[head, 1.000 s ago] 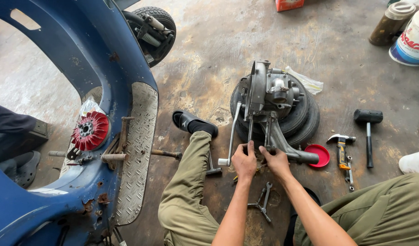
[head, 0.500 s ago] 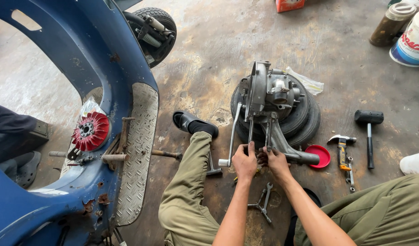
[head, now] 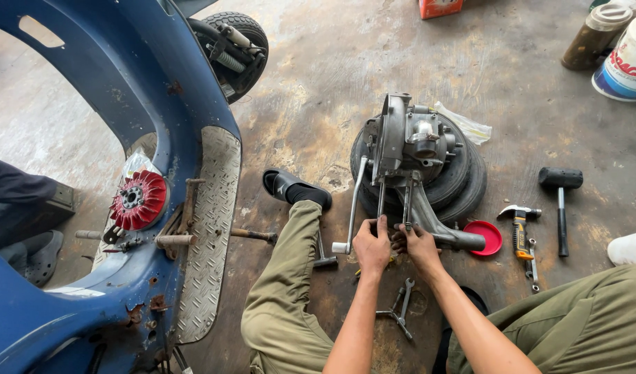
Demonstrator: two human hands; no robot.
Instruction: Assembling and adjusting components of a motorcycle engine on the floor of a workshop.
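The grey metal scooter engine (head: 411, 149) stands on edge on two stacked black rubber tyres (head: 463, 181) on the stained concrete floor (head: 332, 76), just past centre toward 1 o'clock. The left hand (head: 371, 246) is curled closed around one of the thin metal rods at the engine's lower end, beside the silver kick-start lever (head: 352, 208); the right hand (head: 418, 246), touching the left, has its fingers bent tight on the neighbouring rod, though what exactly it pinches is hidden. Beneath the hands, toward 6 o'clock, dark steel spanners (head: 399, 309) lie crossed on the floor. At 3 o'clock from the hands sit a round red plastic lid (head: 489, 237), an orange-handled claw hammer (head: 519, 227) and, further out, a black rubber mallet (head: 560, 197). The blue scooter body (head: 124, 83), with its chequered metal footplate (head: 211, 228) and a red finned flywheel (head: 138, 199), fills the 9 o'clock side, its small black front wheel (head: 238, 45) at 11 o'clock. A black slipper (head: 294, 187) covers the person's left foot.
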